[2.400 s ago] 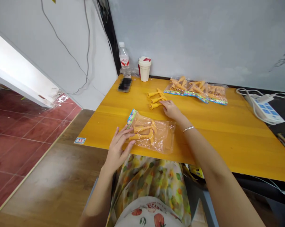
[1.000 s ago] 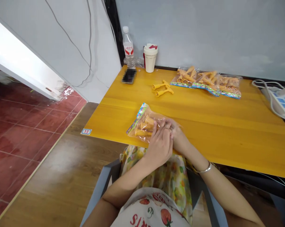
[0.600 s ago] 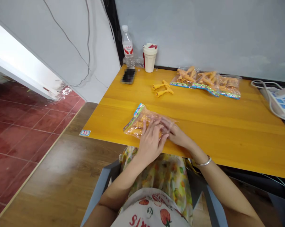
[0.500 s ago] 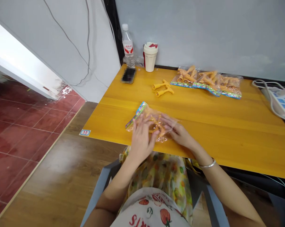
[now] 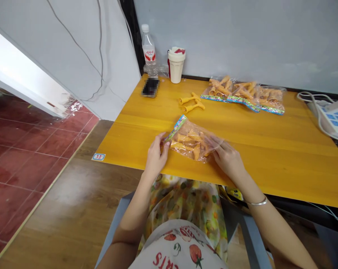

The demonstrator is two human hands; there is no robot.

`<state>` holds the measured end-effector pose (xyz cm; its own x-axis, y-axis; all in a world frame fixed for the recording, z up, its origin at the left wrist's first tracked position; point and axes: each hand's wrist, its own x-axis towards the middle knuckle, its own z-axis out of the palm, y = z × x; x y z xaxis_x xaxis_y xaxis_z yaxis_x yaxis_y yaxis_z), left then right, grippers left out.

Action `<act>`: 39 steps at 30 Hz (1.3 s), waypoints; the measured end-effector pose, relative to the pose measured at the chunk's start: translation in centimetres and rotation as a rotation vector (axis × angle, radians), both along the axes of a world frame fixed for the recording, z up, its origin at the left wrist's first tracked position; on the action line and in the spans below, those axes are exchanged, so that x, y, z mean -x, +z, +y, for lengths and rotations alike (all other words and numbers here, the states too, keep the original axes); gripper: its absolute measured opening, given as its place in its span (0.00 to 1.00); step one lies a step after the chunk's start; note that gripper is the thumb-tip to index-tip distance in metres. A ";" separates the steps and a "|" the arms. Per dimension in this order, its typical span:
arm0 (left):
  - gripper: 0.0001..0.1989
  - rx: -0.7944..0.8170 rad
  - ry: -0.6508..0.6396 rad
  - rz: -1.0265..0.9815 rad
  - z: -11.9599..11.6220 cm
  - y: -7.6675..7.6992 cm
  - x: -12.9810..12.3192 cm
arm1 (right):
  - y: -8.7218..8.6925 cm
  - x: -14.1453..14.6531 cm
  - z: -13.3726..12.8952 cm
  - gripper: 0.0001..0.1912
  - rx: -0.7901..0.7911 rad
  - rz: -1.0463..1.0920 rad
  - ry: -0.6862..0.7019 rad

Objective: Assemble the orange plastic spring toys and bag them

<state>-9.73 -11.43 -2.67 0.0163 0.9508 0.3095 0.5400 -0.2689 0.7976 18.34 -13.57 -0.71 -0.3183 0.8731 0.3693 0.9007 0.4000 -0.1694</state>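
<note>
A clear plastic bag (image 5: 192, 144) of orange forked pieces lies on the yellow table (image 5: 286, 157), close to the front edge, its coloured strip (image 5: 176, 127) angled up and away. The left hand (image 5: 156, 157) has its fingers (image 5: 161, 142) curled narrow at the bag's left corner, apparently pinching it. The right hand (image 5: 227, 158) lies at the other end, fingers spread over the thin film; whether they grip, I can't tell. Pulling too hard between the two could tear the film, and a careless tug toward the edge could send the bag to the floor (image 5: 59, 209). Two loose orange pieces (image 5: 191, 102) and more filled bags (image 5: 241, 95) sit further back.
</note>
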 end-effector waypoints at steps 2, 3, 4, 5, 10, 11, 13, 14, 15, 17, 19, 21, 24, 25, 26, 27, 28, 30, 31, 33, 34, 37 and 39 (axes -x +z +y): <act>0.17 0.010 0.016 0.013 0.2 0.0 -0.1 | 0.2 0.1 -0.7 0.20 -0.015 -0.020 -0.024; 0.16 0.014 0.028 0.026 0.3 0.0 -0.1 | 0.2 0.2 -0.9 0.20 -0.012 -0.016 -0.035; 0.16 0.016 0.039 0.038 0.4 -0.1 -0.1 | 0.1 0.3 -1.0 0.20 -0.002 -0.002 -0.040; 0.15 0.016 0.049 0.047 0.5 -0.1 -0.1 | -0.1 0.4 -0.9 0.20 0.013 0.022 -0.037; 0.13 0.047 0.033 0.009 0.7 -0.5 0.2 | -1.3 0.6 0.8 0.17 0.064 0.259 0.070; 0.13 0.059 0.024 -0.002 0.8 -0.5 0.3 | -1.5 0.6 1.3 0.17 0.065 0.318 0.083; 0.14 0.082 0.011 -0.016 0.8 -0.7 0.5 | -1.9 0.8 2.4 0.18 0.083 0.422 0.094; 0.14 0.092 0.005 -0.022 0.9 -0.8 0.6 | -2.0 1.0 2.9 0.18 0.097 0.459 0.097; 0.15 0.102 0.001 -0.029 0.9 -0.8 0.7 | -2.1 1.2 3.3 0.18 0.112 0.480 0.106; 0.15 0.116 -0.006 -0.053 0.9 -0.8 1.0 | -2.0 1.7 4.1 0.18 0.144 0.468 0.141; 0.15 0.119 0.005 -0.069 1.0 -0.6 1.4 | -1.2 1.6 4.7 0.19 0.184 0.407 0.199; 0.15 0.121 0.039 -0.065 1.0 -0.5 1.9 | 0.6 0.8 5.1 0.18 0.262 0.324 0.255; 0.16 0.115 0.071 -0.077 1.1 -0.5 2.4 | 4.6 -1.4 6.3 0.14 0.383 0.231 0.224; 0.16 0.112 0.070 -0.083 1.1 -0.5 2.5 | 5.8 -2.1 7.1 0.13 0.376 0.235 0.163; 0.15 0.111 0.069 -0.086 1.1 -0.5 2.6 | 6.9 -2.5 8.2 0.13 0.342 0.247 0.093; 0.15 0.110 0.069 -0.081 1.1 -0.6 2.6 | 7.6 -2.6 9.6 0.14 0.285 0.258 0.037; 0.15 0.112 0.072 -0.073 1.0 -0.6 2.6 | 7.9 -2.5 11.2 0.14 0.234 0.257 0.006; 0.16 0.118 0.080 -0.061 1.0 -0.6 2.5 | 7.2 -1.3 14.7 0.15 0.193 0.190 -0.005; 0.16 0.122 0.081 -0.059 1.0 -0.6 2.4 | 6.3 -0.4 16.4 0.16 0.193 0.127 -0.004; 0.16 0.126 0.084 -0.061 0.9 -0.5 2.4 | 4.2 1.4 19.2 0.21 0.202 0.018 0.000; 0.16 0.129 0.084 -0.062 0.9 -0.5 2.4 | 3.1 2.3 20.1 0.25 0.209 -0.025 0.017; 0.17 0.134 0.081 -0.070 0.8 -0.3 2.4 | 1.2 4.1 21.3 0.29 0.227 -0.148 0.053; 0.16 0.137 0.081 -0.072 0.8 -0.2 2.4 | 1.2 4.2 20.9 0.27 0.239 -0.217 0.046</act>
